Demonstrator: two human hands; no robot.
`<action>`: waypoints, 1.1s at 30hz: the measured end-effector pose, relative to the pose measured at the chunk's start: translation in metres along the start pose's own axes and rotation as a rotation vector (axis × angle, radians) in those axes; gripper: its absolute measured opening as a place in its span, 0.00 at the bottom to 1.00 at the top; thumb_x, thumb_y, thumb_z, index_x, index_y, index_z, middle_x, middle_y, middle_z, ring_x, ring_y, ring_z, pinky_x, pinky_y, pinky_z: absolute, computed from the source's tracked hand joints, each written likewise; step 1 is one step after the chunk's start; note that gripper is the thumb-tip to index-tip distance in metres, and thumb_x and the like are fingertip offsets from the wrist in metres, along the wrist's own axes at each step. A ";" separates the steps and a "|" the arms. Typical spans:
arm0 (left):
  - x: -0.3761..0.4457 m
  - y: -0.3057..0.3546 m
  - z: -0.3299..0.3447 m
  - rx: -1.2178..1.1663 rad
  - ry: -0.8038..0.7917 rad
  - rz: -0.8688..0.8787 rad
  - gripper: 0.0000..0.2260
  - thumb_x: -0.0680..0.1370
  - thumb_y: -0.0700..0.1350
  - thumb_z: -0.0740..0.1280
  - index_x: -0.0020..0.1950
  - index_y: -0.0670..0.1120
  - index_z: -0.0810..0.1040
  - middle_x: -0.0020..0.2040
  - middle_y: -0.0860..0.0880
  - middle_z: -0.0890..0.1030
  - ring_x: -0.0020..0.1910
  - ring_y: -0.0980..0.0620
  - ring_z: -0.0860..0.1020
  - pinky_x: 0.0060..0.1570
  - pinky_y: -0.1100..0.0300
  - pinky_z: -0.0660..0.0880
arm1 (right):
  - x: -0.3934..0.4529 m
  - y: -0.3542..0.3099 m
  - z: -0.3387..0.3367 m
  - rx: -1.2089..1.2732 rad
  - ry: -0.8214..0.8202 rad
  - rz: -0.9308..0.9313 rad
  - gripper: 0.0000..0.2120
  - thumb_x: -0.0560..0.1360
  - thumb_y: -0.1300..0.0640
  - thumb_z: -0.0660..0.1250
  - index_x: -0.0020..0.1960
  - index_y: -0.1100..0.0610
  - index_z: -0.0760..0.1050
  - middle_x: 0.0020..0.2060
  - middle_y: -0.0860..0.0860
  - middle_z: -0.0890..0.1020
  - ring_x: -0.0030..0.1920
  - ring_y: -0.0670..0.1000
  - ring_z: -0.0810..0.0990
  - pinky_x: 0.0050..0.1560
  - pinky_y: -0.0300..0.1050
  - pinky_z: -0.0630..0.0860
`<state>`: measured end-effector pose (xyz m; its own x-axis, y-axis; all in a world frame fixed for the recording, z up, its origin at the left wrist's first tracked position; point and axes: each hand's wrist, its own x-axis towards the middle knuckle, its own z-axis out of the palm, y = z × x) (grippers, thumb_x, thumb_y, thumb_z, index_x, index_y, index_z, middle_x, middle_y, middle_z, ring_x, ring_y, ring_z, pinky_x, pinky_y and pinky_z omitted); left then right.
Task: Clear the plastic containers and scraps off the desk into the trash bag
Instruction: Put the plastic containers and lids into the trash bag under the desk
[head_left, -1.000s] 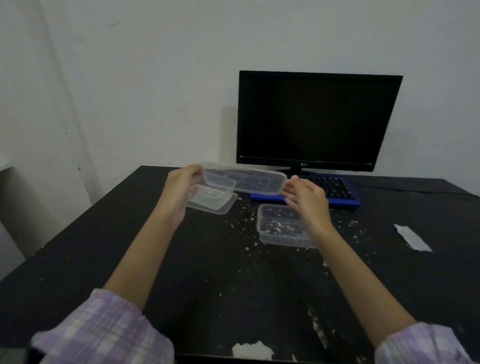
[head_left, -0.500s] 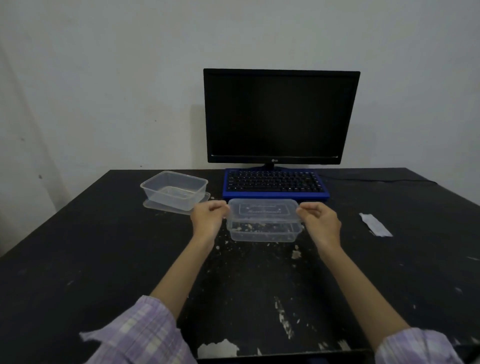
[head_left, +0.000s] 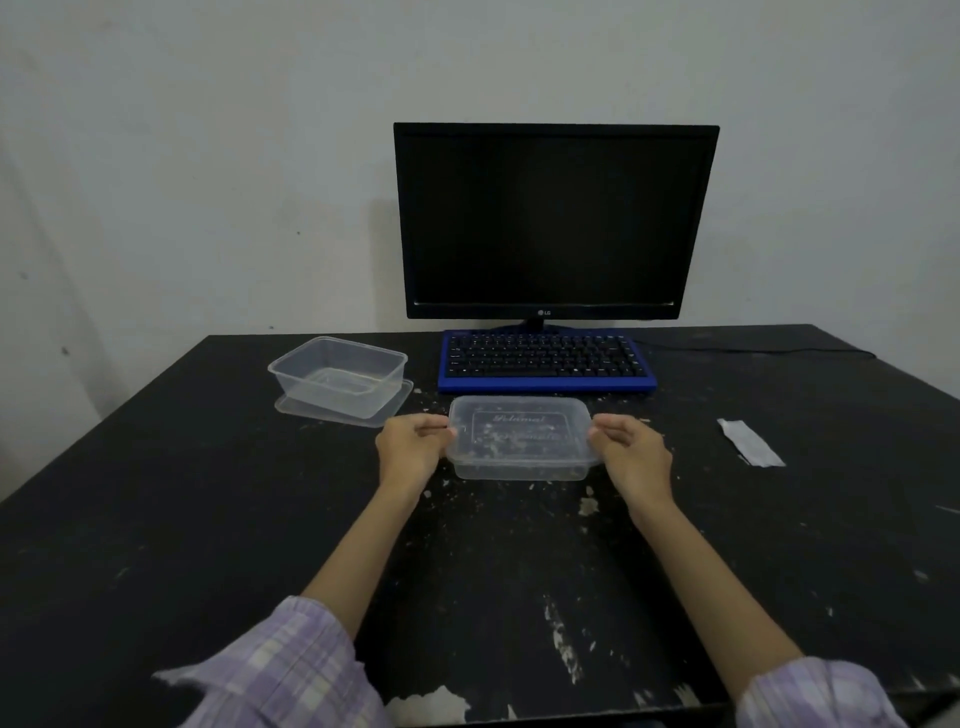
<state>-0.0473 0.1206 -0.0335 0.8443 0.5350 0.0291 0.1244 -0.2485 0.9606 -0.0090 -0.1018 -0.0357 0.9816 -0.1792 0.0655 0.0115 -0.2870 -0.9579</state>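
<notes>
A clear plastic container (head_left: 519, 467) with food bits inside sits mid-desk, with a clear lid (head_left: 519, 428) lying on top of it. My left hand (head_left: 413, 449) pinches the lid's left edge and my right hand (head_left: 631, 449) pinches its right edge. A second, empty clear container (head_left: 337, 374) stands at the back left on its own flat lid (head_left: 387, 410). Crumbs and scraps (head_left: 587, 505) are scattered on the black desk (head_left: 182, 519) around the container. A white scrap of paper (head_left: 750, 441) lies to the right. No trash bag is in view.
A black monitor (head_left: 553, 221) stands at the back against the wall, with a blue-framed keyboard (head_left: 545, 361) just in front of it, close behind the lidded container. A cable (head_left: 753, 349) runs off to the right along the desk's back edge.
Both hands carried the lid from above the keyboard down and toward me, onto the container with food bits. The view has swung so the monitor is now centred.
</notes>
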 end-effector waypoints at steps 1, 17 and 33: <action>0.002 0.000 0.000 -0.019 -0.003 -0.014 0.11 0.72 0.39 0.71 0.54 0.43 0.81 0.51 0.46 0.82 0.47 0.53 0.80 0.55 0.53 0.78 | 0.001 0.000 0.000 -0.001 -0.007 0.008 0.13 0.75 0.59 0.67 0.59 0.54 0.77 0.53 0.49 0.81 0.53 0.47 0.78 0.55 0.43 0.74; -0.001 -0.002 -0.002 -0.143 -0.071 -0.096 0.11 0.74 0.37 0.69 0.56 0.41 0.80 0.55 0.43 0.81 0.49 0.48 0.81 0.47 0.53 0.81 | 0.003 -0.003 0.000 -0.023 -0.047 0.063 0.12 0.75 0.61 0.67 0.58 0.54 0.78 0.52 0.51 0.81 0.52 0.50 0.80 0.56 0.53 0.79; -0.017 0.013 -0.049 -0.236 -0.157 -0.098 0.06 0.76 0.41 0.66 0.52 0.45 0.79 0.52 0.42 0.80 0.49 0.44 0.81 0.48 0.54 0.81 | -0.026 -0.039 -0.006 0.306 -0.359 0.297 0.09 0.77 0.60 0.63 0.57 0.58 0.74 0.51 0.58 0.80 0.50 0.57 0.82 0.49 0.50 0.80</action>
<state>-0.0853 0.1482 -0.0082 0.9068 0.4112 -0.0924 0.1004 0.0023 0.9949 -0.0363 -0.0915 0.0015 0.9537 0.1367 -0.2679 -0.2733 0.0228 -0.9616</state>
